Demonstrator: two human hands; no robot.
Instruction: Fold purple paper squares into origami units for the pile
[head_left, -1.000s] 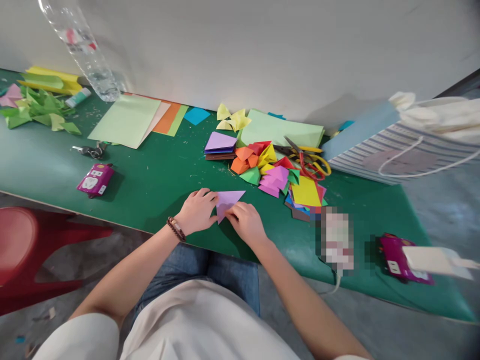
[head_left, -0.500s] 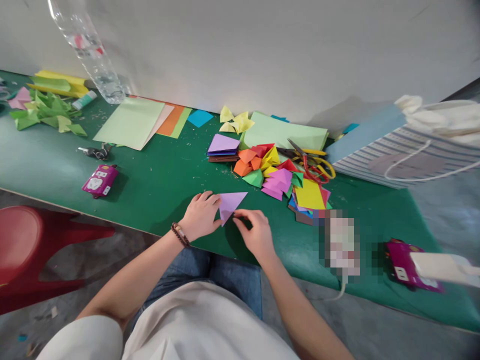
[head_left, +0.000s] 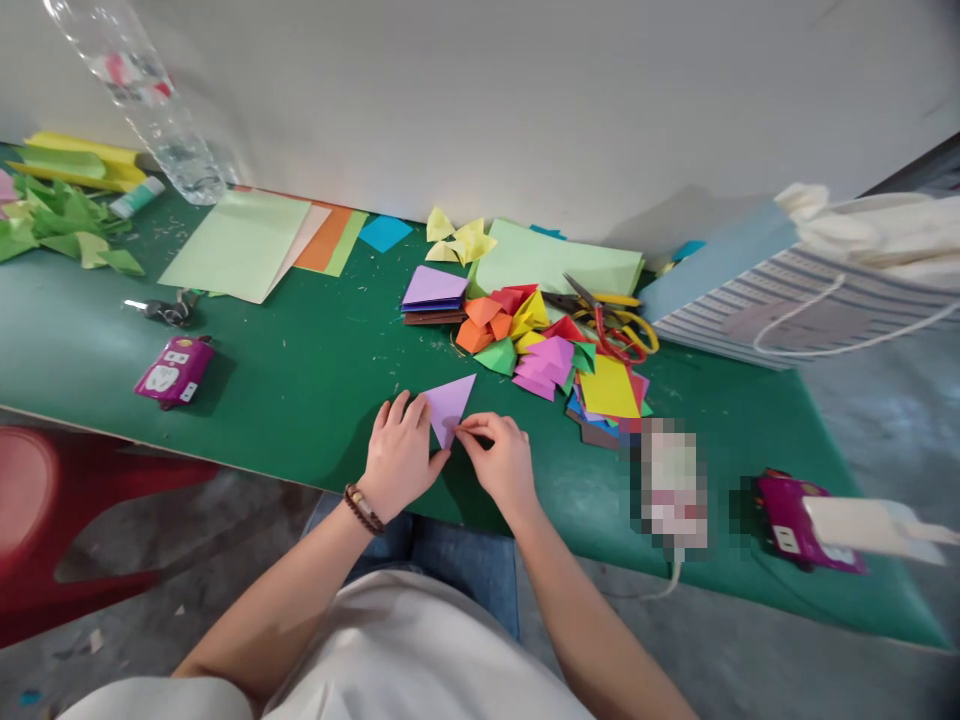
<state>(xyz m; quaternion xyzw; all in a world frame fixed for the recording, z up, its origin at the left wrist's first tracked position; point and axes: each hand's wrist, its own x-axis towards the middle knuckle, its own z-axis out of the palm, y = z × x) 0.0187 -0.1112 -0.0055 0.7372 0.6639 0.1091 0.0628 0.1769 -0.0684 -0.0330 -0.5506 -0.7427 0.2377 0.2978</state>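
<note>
One long green desk [head_left: 300, 370] runs across your view, and you sit at its front edge. A striped paper bag [head_left: 750, 310] stands at the desk's back right corner, and a red plastic stool [head_left: 30, 500] stands on the floor off its front left corner. Along the back edge lie pale green paper sheets [head_left: 236, 245], and a clear plastic bottle [head_left: 161, 150] tilts up near the back left corner. A magenta packet [head_left: 174, 372] lies toward the left end, near the front edge. Near the back edge, right of centre, sits a heap of folded coloured paper pieces [head_left: 517, 340], with red-and-yellow-handled scissors [head_left: 611, 330] just to its right.

Your left hand [head_left: 401, 458] and right hand [head_left: 499, 458] are close together near the front edge. Between them is a lilac paper triangle [head_left: 448, 405], its tip pointing down toward you, a little way in front of the heap. Your right fingers [head_left: 469, 424] are pinched onto the triangle's lower right edge, near the tip. Your left fingers [head_left: 394, 415] are spread beside its left edge, and your left thumb [head_left: 441, 455] reaches the tip, though you cannot tell whether it is gripping the paper.
</note>
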